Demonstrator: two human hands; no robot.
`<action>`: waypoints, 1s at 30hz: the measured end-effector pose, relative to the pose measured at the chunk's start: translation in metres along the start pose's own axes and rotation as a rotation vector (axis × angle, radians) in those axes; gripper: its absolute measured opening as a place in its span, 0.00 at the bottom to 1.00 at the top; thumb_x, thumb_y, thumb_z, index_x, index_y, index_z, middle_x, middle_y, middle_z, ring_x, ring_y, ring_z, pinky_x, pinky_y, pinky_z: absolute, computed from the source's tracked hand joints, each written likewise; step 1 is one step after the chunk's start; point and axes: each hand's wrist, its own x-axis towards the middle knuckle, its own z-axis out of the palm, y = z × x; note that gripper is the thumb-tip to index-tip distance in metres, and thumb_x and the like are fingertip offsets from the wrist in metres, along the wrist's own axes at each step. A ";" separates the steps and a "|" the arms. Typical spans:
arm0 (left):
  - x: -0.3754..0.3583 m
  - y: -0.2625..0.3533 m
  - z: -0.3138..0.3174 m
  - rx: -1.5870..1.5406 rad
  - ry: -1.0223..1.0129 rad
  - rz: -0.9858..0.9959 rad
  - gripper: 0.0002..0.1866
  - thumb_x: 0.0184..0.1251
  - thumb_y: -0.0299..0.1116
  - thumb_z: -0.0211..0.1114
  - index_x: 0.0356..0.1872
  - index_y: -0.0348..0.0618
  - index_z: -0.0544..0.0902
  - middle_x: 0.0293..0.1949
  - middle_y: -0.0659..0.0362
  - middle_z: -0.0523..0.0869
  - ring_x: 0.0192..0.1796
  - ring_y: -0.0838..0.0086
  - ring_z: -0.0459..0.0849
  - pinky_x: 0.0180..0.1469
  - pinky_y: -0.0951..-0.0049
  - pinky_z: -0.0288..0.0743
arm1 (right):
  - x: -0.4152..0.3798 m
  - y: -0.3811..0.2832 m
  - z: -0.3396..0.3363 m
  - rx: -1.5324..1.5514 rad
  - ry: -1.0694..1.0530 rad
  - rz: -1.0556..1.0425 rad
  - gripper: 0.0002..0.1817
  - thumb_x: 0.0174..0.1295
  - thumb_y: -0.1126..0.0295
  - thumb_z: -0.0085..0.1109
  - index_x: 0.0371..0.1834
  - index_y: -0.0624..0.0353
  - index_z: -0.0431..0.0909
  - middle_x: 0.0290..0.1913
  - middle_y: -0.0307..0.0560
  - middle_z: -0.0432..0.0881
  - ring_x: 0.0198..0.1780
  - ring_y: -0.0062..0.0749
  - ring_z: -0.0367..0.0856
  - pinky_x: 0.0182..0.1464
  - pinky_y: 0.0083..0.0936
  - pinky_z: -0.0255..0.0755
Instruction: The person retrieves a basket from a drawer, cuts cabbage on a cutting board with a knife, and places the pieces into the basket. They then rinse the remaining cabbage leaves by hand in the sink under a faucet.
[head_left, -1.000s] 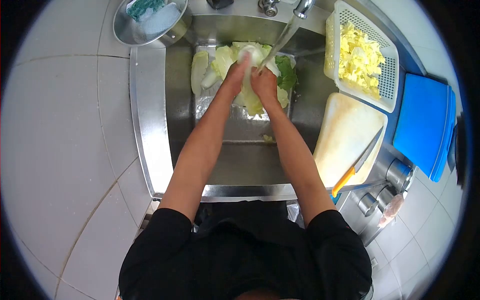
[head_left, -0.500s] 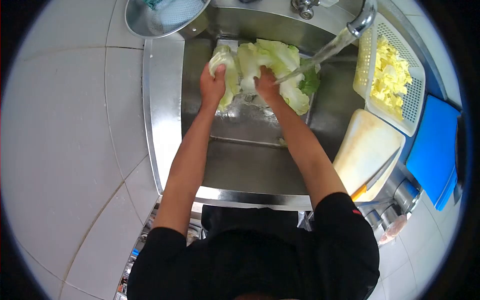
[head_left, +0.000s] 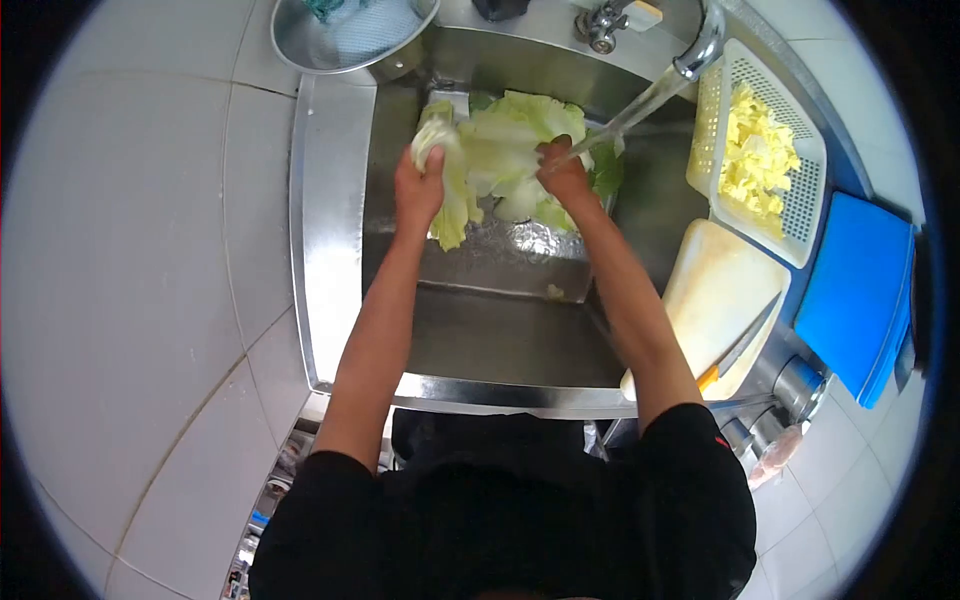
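Note:
In the sink (head_left: 500, 335), my left hand (head_left: 418, 190) is closed round the thick pale base of a cabbage leaf (head_left: 455, 205), which hangs down beside my fingers. My right hand (head_left: 565, 172) has its fingers curled at the edge of another broad pale-green cabbage leaf (head_left: 497, 145), right by the falling water (head_left: 635, 112). More cabbage leaves lie under and around it, a darker green leaf (head_left: 606, 172) among them on the right. My right fingertips are partly hidden.
Water runs from the faucet (head_left: 703, 50) at the upper right. A white perforated basket (head_left: 808, 185) holds yellow cut leaves. Below it a knife (head_left: 745, 345) lies on a cutting board (head_left: 715, 290), with a blue folder-like item (head_left: 855, 290) beside it. A metal bowl (head_left: 290, 45) stands upper left.
My right hand has shifted to the right, closer to the water stream, and the broad leaf by it lies differently. My left hand still grips its leaf. The view has shifted slightly.

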 end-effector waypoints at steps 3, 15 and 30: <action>0.036 -0.004 0.032 0.209 -0.166 0.021 0.24 0.65 0.44 0.62 0.55 0.37 0.75 0.45 0.47 0.84 0.48 0.63 0.83 0.52 0.66 0.73 | -0.002 -0.029 -0.063 -0.180 -0.236 -0.090 0.10 0.54 0.75 0.53 0.40 0.59 0.79 0.37 0.60 0.80 0.44 0.57 0.79 0.48 0.43 0.74; -0.004 -0.007 0.126 -0.604 -0.439 -0.475 0.45 0.64 0.72 0.36 0.63 0.40 0.68 0.55 0.54 0.77 0.55 0.68 0.76 0.58 0.67 0.70 | 0.012 -0.028 -0.049 0.575 0.270 0.012 0.05 0.56 0.73 0.59 0.31 0.64 0.75 0.28 0.50 0.81 0.31 0.36 0.82 0.38 0.29 0.75; -0.040 -0.050 0.051 -0.440 -0.352 -0.603 0.25 0.63 0.34 0.64 0.59 0.39 0.71 0.50 0.53 0.82 0.50 0.67 0.81 0.51 0.67 0.74 | 0.024 -0.056 0.010 0.231 0.200 0.139 0.12 0.51 0.71 0.58 0.39 0.63 0.81 0.36 0.57 0.84 0.40 0.50 0.83 0.45 0.38 0.76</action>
